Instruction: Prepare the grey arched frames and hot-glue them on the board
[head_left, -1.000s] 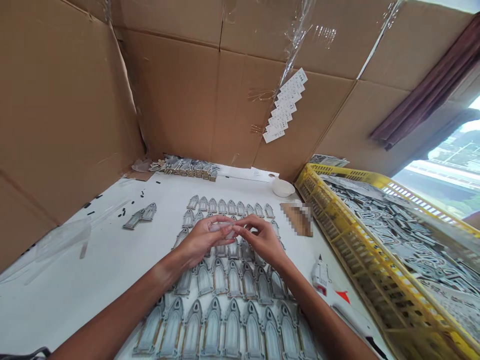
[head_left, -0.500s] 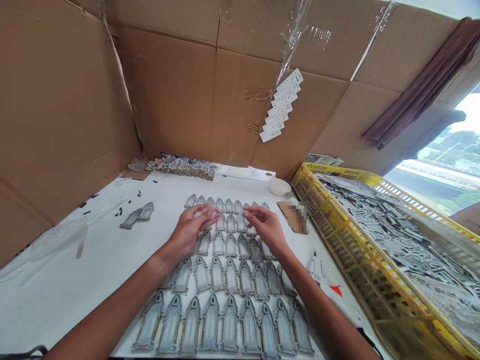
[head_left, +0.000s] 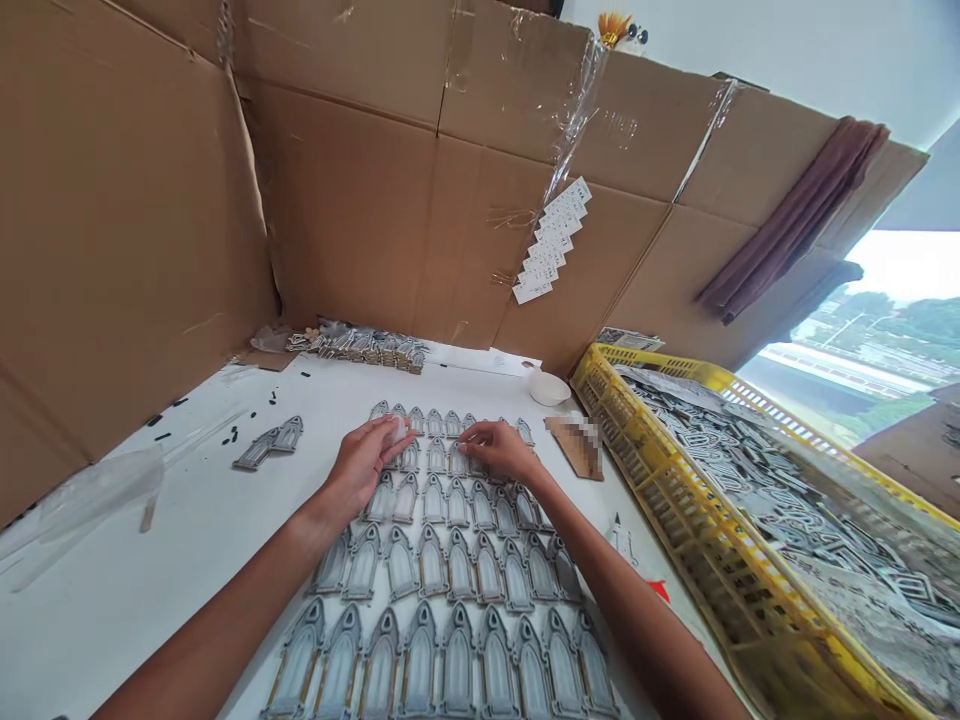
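Grey arch-shaped window pieces [head_left: 457,655] with pale translucent middles lie in several rows on the white table. My left hand [head_left: 361,462] is closed around a small bundle of whitish translucent pieces [head_left: 396,432], over the left end of the second row from the back. My right hand [head_left: 501,450] has its fingertips pinched together at an arch piece [head_left: 457,462] in that same row. Whatever is between those fingertips is too small to make out. Parts of the back rows are hidden under both hands.
A yellow plastic crate [head_left: 660,520] full of grey cut pieces stands at the right. A white bowl [head_left: 550,388] and a cardboard scrap [head_left: 577,450] lie beside it. Two arch pieces [head_left: 268,443] overlap at the left. Stacked pieces [head_left: 367,345] sit by the cardboard wall [head_left: 360,220].
My right hand has moved left and its fingertips are now down at a second-row piece. My left hand has shifted slightly left, still holding the bundle. The camera view has tilted up.
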